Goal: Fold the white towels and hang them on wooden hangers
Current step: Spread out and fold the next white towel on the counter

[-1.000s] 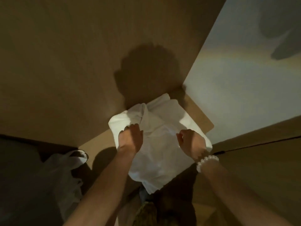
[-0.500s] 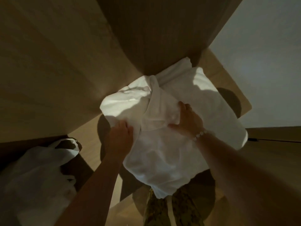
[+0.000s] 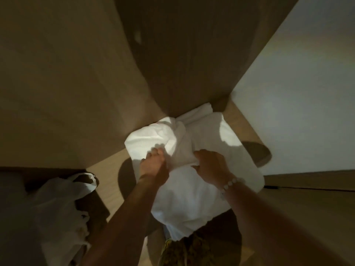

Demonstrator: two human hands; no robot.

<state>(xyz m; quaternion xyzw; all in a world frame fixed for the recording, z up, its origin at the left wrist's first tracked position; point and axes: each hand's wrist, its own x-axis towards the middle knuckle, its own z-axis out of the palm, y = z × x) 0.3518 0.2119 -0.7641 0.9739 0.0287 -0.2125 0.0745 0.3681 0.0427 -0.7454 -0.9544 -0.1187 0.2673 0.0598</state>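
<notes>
A white towel point(image 3: 194, 191) lies rumpled on a wooden shelf point(image 3: 244, 123), its lower part hanging over the front edge. A bunched fold of it rises in the middle. My left hand point(image 3: 153, 166) grips the cloth at the left of that fold, fingers curled into it. My right hand point(image 3: 211, 164), with a bead bracelet at the wrist, pinches the fold's lower edge from the right. No wooden hanger is in view.
Wooden panels point(image 3: 67, 83) wall the shelf in at the back and left; a pale wall point(image 3: 297, 112) stands to the right. A white plastic bag point(image 3: 57, 212) hangs at lower left over a dark bin. Patterned trousers point(image 3: 184, 252) show below.
The right hand has gone from lying flat on the towel to pinching the fold. The left hand has moved up into the cloth. The view has shifted a little.
</notes>
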